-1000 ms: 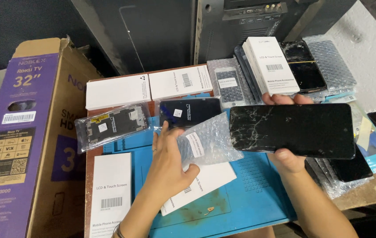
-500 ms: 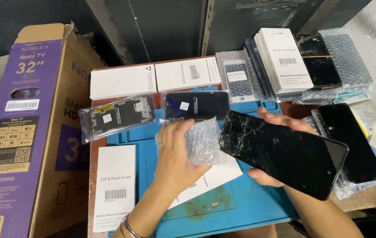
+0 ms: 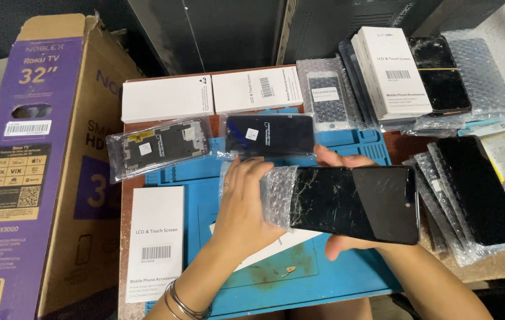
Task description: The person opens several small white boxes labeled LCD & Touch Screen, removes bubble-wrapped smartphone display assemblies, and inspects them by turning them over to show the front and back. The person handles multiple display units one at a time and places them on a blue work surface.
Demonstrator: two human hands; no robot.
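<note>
My right hand [image 3: 347, 237] holds a black phone screen [image 3: 359, 202] with a cracked glass face, level above the blue work mat [image 3: 276, 284]. My left hand [image 3: 243, 204] grips a clear bubble-wrap sleeve [image 3: 277, 192] at the screen's left end, which sits partly inside the sleeve. Bracelets circle my left wrist. Just beyond my hands lies a dark screen in a clear bag [image 3: 270, 135].
A bagged phone frame [image 3: 158, 145] lies to the left, with white flat boxes [image 3: 166, 98] behind and one [image 3: 156, 237] at front left. A tall purple carton [image 3: 18, 160] stands at the left. More bagged screens [image 3: 477, 189] and boxes [image 3: 391, 71] crowd the right.
The cracked screen has swung back to level and its left end has gone into the bubble-wrap sleeve. My left hand moved right onto the sleeve.
</note>
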